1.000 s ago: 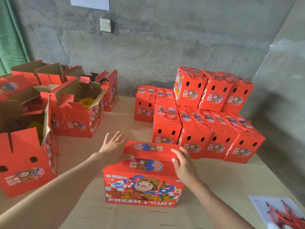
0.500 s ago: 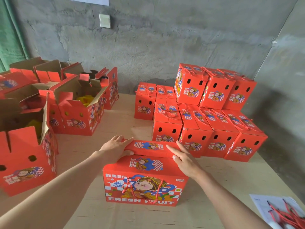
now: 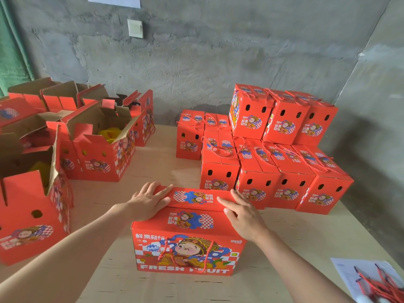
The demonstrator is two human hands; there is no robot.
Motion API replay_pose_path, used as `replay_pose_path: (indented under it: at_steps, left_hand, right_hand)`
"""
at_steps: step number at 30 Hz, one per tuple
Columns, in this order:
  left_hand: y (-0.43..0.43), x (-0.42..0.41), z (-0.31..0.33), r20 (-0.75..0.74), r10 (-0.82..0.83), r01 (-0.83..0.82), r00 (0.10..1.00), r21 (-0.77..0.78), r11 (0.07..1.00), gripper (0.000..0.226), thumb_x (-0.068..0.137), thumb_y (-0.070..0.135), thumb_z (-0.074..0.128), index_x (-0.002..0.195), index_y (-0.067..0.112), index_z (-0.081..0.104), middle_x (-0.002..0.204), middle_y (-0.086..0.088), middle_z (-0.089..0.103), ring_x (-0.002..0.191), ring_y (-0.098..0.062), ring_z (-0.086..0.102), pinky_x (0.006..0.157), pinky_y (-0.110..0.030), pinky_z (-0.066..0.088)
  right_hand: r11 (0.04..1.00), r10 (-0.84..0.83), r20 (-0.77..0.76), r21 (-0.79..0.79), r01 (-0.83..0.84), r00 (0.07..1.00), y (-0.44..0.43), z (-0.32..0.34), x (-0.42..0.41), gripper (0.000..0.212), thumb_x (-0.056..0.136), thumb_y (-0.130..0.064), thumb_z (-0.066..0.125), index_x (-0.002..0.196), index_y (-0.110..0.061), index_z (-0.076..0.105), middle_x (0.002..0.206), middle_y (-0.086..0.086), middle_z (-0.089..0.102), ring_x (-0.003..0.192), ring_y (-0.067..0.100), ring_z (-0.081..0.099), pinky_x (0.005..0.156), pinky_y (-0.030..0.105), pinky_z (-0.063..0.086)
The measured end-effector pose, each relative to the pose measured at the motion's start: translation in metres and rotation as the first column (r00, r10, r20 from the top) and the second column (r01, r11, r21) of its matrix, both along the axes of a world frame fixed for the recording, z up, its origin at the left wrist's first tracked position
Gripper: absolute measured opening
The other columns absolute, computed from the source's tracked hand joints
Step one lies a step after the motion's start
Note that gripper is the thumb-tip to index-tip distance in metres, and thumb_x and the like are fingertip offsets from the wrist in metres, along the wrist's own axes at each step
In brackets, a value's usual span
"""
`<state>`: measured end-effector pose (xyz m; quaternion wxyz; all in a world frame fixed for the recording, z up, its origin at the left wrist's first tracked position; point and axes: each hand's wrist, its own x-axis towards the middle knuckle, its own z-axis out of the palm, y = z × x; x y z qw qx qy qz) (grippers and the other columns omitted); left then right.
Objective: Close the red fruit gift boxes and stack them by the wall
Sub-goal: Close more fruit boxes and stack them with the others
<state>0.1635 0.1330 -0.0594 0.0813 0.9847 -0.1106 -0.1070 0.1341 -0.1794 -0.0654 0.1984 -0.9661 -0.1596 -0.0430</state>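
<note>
On top of the box (image 3: 188, 248), mid-desk (image 3: 306, 235) and nearest you: your left hand (image 3: 150, 203) and right hand (image 3: 244, 215), each grip spread flat, fingers straight, pressing on the far flap (image 3: 199, 196), which lies almost level. Box: red, upright, printed front facing you, cord handle hanging on that face. Behind it, just beside your right hand: closed boxes (image 3: 273, 171) in rows reaching the wall (image 3: 218, 62), three more stacked on the back row. Left: open boxes (image 3: 102, 154), flaps up, yellow contents showing in some. Near right corner: paper sheet (image 3: 347, 274) bearing red cords (image 3: 376, 283).
</note>
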Motion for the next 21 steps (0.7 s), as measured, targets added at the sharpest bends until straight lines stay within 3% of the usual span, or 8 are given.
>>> replay_pose_path:
  at_steps: [4, 7, 11, 13, 15, 17, 21]
  left_hand:
    - [-0.005, -0.002, -0.001, -0.004, 0.022, -0.022, 1.000, 0.083, 0.996, 0.055, 0.097, 0.058, 0.010, 0.147, 0.047, -0.010, 0.158, 0.002, -0.001, 0.146, -0.021, -0.008, 0.116, -0.053, 0.001]
    - [-0.021, -0.005, 0.004, 0.031, -0.006, -0.001, 0.999, 0.199, 0.980, 0.057, 0.100, 0.050, 0.008, 0.149, 0.033, -0.014, 0.159, 0.001, -0.017, 0.145, -0.021, -0.020, 0.111, -0.056, -0.013]
    - [-0.067, -0.021, -0.002, 0.096, -0.109, 0.099, 0.989, 0.109, 0.989, 0.053, 0.102, 0.041, 0.011, 0.150, 0.034, -0.011, 0.158, 0.007, -0.018, 0.144, -0.019, -0.019, 0.115, -0.049, -0.009]
    - [-0.075, -0.022, -0.003, 0.098, -0.123, 0.112, 0.988, 0.105, 0.988, 0.051, 0.103, 0.039, 0.010, 0.149, 0.037, -0.011, 0.158, 0.007, -0.018, 0.145, -0.020, -0.018, 0.116, -0.047, -0.007]
    - [-0.074, -0.024, -0.003, 0.091, -0.118, 0.108, 0.989, 0.110, 0.988, 0.051, 0.103, 0.040, 0.009, 0.149, 0.038, -0.011, 0.158, 0.008, -0.019, 0.145, -0.020, -0.018, 0.117, -0.046, -0.007]
    - [-0.072, -0.024, -0.001, 0.091, -0.126, 0.114, 0.988, 0.125, 0.985, 0.051, 0.102, 0.040, 0.009, 0.149, 0.038, -0.013, 0.157, 0.008, -0.020, 0.145, -0.020, -0.019, 0.117, -0.047, -0.007]
    - [-0.071, -0.025, -0.003, 0.095, -0.142, 0.129, 0.985, 0.137, 0.982, 0.052, 0.102, 0.041, 0.009, 0.149, 0.036, -0.013, 0.157, 0.007, -0.020, 0.145, -0.020, -0.019, 0.117, -0.047, -0.006]
  right_hand:
    - [0.999, -0.007, 0.004, -0.039, 0.007, 1.000, 0.000, 0.000, 0.001, 0.037, 0.101, -0.039, 0.037, 0.138, -0.041, 0.043, 0.158, 0.008, 0.017, 0.147, 0.016, 0.010, 0.114, 0.023, 0.001]
    - [0.995, -0.008, 0.021, -0.104, 0.010, 1.000, 0.002, 0.001, 0.004, 0.038, 0.101, -0.040, 0.036, 0.137, -0.038, 0.045, 0.157, 0.012, 0.020, 0.147, 0.019, 0.011, 0.114, 0.024, -0.001]
    - [0.989, -0.011, 0.031, -0.144, 0.016, 0.999, 0.003, 0.002, 0.006, 0.039, 0.101, -0.041, 0.036, 0.138, -0.038, 0.045, 0.158, 0.009, 0.019, 0.148, 0.018, 0.008, 0.116, 0.029, 0.001]
    - [0.979, 0.066, 0.020, -0.195, -0.061, 0.998, 0.004, 0.007, 0.009, 0.043, 0.101, -0.042, 0.033, 0.144, -0.042, 0.033, 0.160, -0.002, 0.004, 0.147, 0.012, -0.009, 0.115, 0.031, -0.009]
    - [0.960, 0.153, -0.042, -0.231, -0.158, 0.987, 0.011, 0.011, 0.012, 0.049, 0.101, -0.046, 0.027, 0.147, -0.048, 0.010, 0.157, -0.013, -0.015, 0.141, 0.009, -0.026, 0.109, 0.032, -0.020]
    - [0.940, 0.175, -0.115, -0.275, -0.200, 0.978, 0.021, 0.011, 0.017, 0.052, 0.100, -0.054, 0.021, 0.145, -0.052, -0.004, 0.153, -0.016, -0.024, 0.140, 0.012, -0.030, 0.110, 0.036, -0.022]
    - [0.909, 0.129, -0.211, -0.364, -0.201, 0.969, 0.026, 0.006, 0.020, 0.052, 0.095, -0.064, 0.014, 0.141, -0.058, -0.008, 0.151, -0.018, -0.027, 0.141, 0.023, -0.030, 0.113, 0.048, -0.018]
